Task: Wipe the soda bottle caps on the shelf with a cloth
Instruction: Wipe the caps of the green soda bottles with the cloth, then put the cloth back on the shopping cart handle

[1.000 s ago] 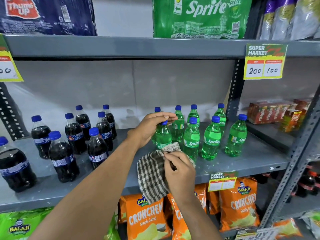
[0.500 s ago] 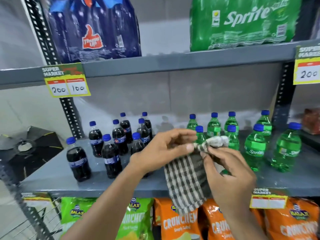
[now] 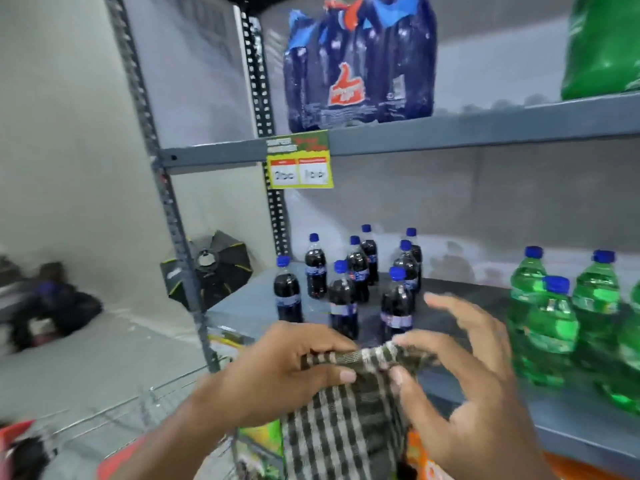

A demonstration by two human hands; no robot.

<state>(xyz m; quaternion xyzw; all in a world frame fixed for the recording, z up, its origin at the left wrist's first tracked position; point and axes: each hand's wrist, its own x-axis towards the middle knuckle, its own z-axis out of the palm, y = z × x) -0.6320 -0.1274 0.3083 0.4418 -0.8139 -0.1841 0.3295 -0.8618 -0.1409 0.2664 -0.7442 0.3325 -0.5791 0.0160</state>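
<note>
Grey shelf (image 3: 450, 313) behind both hands: left hand (image 3: 280, 372) and right hand (image 3: 460, 372) pinch the checked cloth (image 3: 346, 420); dark cola bottles (image 3: 343, 299) just beyond.

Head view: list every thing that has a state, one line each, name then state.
checked cloth: held in both hands, hanging below them, not touching any cap.
left hand: closed on the cloth's top edge.
right hand: thumb and forefinger pinching the cloth, other fingers spread.
dark soda bottles: upright, capped.
green soda bottles: upright, capped.
cola multipack: wrapped, on the upper shelf.
</note>
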